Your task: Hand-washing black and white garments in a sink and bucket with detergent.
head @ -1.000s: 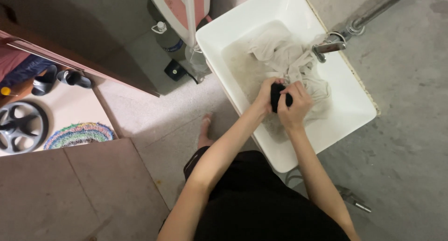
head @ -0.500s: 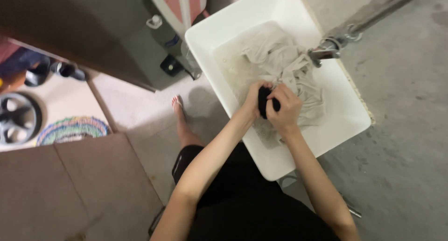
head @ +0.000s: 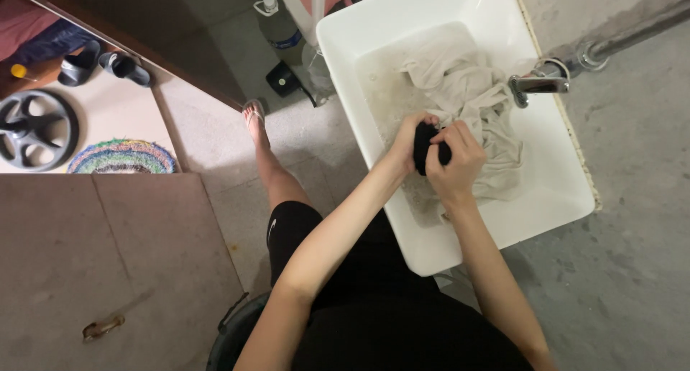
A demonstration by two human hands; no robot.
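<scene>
Both hands meet over a white rectangular sink (head: 546,198) that holds soapy water. My left hand (head: 408,135) and my right hand (head: 458,161) are closed together on a small black cloth (head: 425,145), pressed between them just above the water. Behind the hands a pale beige garment (head: 467,90) lies bunched and wet in the basin. Most of the black cloth is hidden by my fingers.
A metal tap (head: 537,83) juts over the sink's right rim, fed by a pipe (head: 632,37). Plastic bottles (head: 277,26) stand on the floor left of the sink. Sandals (head: 100,63), a round woven mat (head: 122,157) and a grey wheel (head: 32,130) lie far left.
My hands keep their grip on the black cloth, shifting slightly against each other. The view has moved, and my left leg and foot have stepped forward beside the sink.
</scene>
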